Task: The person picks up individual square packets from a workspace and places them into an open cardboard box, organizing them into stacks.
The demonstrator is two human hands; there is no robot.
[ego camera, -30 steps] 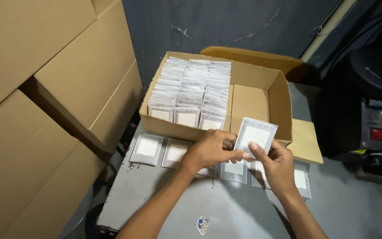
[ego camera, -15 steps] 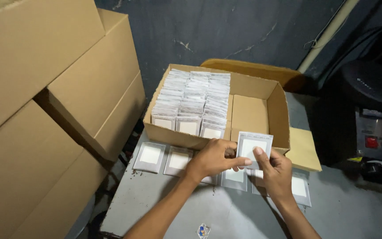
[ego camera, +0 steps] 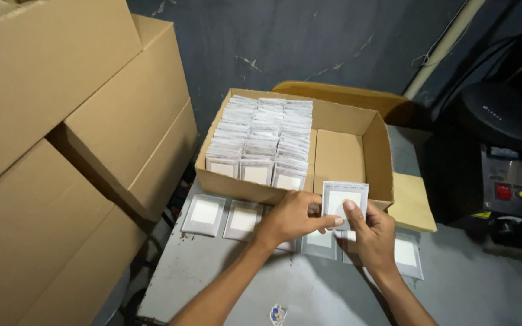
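Observation:
A small flat grey packet (ego camera: 345, 198) with a white square in it is held upright between both hands. My left hand (ego camera: 291, 218) pinches its lower left edge and my right hand (ego camera: 374, 232) grips its lower right side with the thumb on its face. The hands hover just in front of an open cardboard box (ego camera: 367, 130), whose left part is packed with rows of the same packets (ego camera: 264, 142). The box's right part shows bare cardboard. Several more packets (ego camera: 205, 214) lie flat in a row on the grey table (ego camera: 225, 278) under and beside my hands.
Large stacked cardboard cartons (ego camera: 61, 139) fill the left side, close to the table edge. A dark machine with red buttons (ego camera: 515, 187) stands at the right. A loose cardboard flap (ego camera: 413, 202) lies right of the box. A small sticker (ego camera: 278, 314) sits at the table's near edge.
The view has shifted slightly. Both hands stay on the packet, which sits a little lower and nearer the box front than before.

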